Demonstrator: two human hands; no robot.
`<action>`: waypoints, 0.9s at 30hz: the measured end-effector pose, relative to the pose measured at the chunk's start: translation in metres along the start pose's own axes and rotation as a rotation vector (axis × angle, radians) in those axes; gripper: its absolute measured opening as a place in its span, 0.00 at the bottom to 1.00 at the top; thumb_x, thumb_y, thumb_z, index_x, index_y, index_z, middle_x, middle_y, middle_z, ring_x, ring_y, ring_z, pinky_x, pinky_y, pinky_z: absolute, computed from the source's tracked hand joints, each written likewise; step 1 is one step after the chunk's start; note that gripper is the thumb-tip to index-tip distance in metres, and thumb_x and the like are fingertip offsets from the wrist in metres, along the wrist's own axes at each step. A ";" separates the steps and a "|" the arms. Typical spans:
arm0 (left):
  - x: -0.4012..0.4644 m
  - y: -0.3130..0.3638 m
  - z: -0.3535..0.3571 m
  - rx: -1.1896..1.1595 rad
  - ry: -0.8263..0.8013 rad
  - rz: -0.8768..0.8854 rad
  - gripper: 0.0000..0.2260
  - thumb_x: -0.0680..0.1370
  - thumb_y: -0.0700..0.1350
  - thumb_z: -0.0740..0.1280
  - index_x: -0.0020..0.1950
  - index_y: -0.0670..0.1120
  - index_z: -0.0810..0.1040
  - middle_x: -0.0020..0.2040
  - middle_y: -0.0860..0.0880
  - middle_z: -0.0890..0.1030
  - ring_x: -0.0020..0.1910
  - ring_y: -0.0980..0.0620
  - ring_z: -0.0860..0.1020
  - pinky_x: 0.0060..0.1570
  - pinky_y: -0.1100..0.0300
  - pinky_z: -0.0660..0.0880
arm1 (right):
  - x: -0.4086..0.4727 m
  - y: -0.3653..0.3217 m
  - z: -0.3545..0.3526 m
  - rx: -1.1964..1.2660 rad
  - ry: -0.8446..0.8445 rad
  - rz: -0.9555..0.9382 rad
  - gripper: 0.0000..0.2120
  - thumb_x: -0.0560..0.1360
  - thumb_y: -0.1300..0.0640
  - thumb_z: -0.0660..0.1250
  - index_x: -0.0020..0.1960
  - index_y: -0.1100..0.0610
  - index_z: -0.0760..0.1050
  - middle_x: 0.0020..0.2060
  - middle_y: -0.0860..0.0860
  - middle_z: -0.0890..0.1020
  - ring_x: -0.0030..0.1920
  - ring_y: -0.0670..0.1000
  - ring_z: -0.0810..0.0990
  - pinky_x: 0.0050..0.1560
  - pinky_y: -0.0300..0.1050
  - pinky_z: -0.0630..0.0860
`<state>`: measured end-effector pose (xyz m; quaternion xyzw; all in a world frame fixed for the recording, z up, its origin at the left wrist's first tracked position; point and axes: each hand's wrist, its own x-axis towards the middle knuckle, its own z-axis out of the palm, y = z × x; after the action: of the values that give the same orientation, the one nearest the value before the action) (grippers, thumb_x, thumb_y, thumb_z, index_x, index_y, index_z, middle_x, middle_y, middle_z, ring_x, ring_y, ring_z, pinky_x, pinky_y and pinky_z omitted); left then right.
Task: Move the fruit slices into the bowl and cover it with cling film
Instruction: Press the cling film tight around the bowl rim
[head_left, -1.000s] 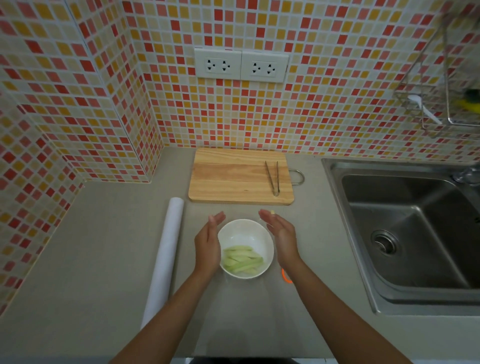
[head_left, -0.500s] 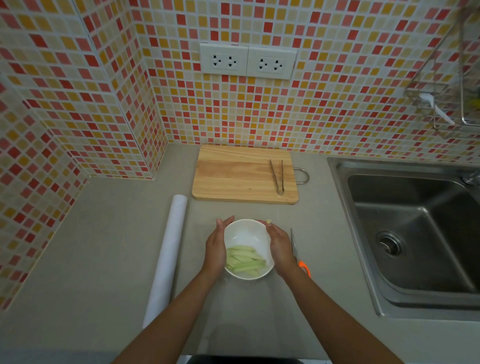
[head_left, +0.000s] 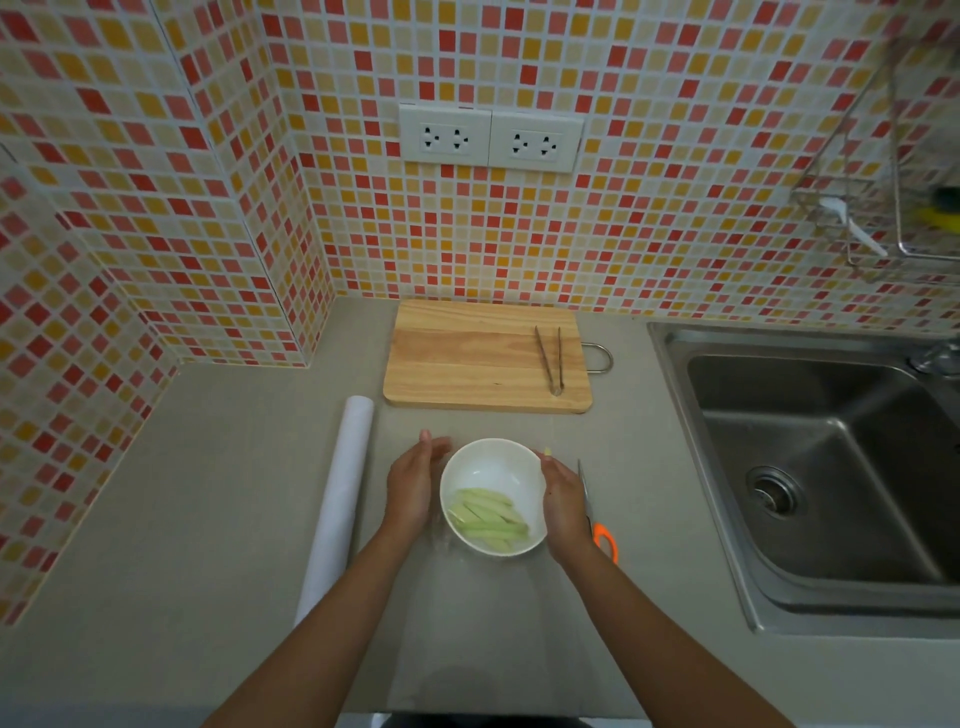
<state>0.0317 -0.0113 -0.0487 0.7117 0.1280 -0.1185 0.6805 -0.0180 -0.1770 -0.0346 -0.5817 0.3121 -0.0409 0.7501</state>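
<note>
A white bowl (head_left: 491, 462) stands on the grey counter and holds several pale green fruit slices (head_left: 488, 519) in its near half. My left hand (head_left: 413, 486) lies flat against the bowl's left side, fingers straight. My right hand (head_left: 563, 493) presses against its right side, fingers also straight. A thin clear sheet of cling film (head_left: 467, 613) seems to lie over the counter around and in front of the bowl; whether it covers the bowl's top I cannot tell. The white cling film roll (head_left: 340, 499) lies left of my left hand.
A wooden cutting board (head_left: 467, 358) with metal tongs (head_left: 550, 358) on it sits behind the bowl. Orange-handled scissors (head_left: 600, 530) lie just right of my right hand. A steel sink (head_left: 815, 467) fills the right side. Tiled walls close off the back and left.
Both hands have come inward from a little apart and now press against the bowl's two sides. The camera view has shifted slightly; the bowl has stayed put.
</note>
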 end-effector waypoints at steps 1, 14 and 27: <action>-0.001 -0.003 -0.002 -0.002 0.061 0.005 0.16 0.82 0.50 0.58 0.52 0.44 0.82 0.51 0.44 0.84 0.54 0.47 0.81 0.61 0.49 0.75 | 0.000 0.000 0.000 -0.001 0.005 0.004 0.14 0.80 0.62 0.56 0.55 0.63 0.79 0.47 0.58 0.81 0.47 0.56 0.79 0.47 0.47 0.76; -0.001 0.012 -0.007 0.098 -0.108 -0.257 0.11 0.76 0.43 0.68 0.51 0.34 0.82 0.47 0.38 0.82 0.44 0.45 0.78 0.42 0.56 0.73 | 0.000 0.000 0.005 -0.025 0.007 0.007 0.14 0.80 0.63 0.56 0.56 0.65 0.79 0.48 0.60 0.81 0.48 0.57 0.79 0.48 0.48 0.76; 0.008 0.002 -0.009 0.130 -0.075 -0.225 0.19 0.83 0.47 0.54 0.33 0.44 0.69 0.31 0.44 0.71 0.33 0.49 0.68 0.44 0.54 0.63 | 0.005 0.004 -0.003 -0.218 0.006 -0.097 0.18 0.80 0.56 0.60 0.32 0.52 0.77 0.29 0.49 0.77 0.36 0.50 0.73 0.41 0.44 0.69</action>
<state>0.0399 -0.0021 -0.0491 0.7306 0.1735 -0.2285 0.6196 -0.0165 -0.1803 -0.0408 -0.6739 0.2885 -0.0448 0.6787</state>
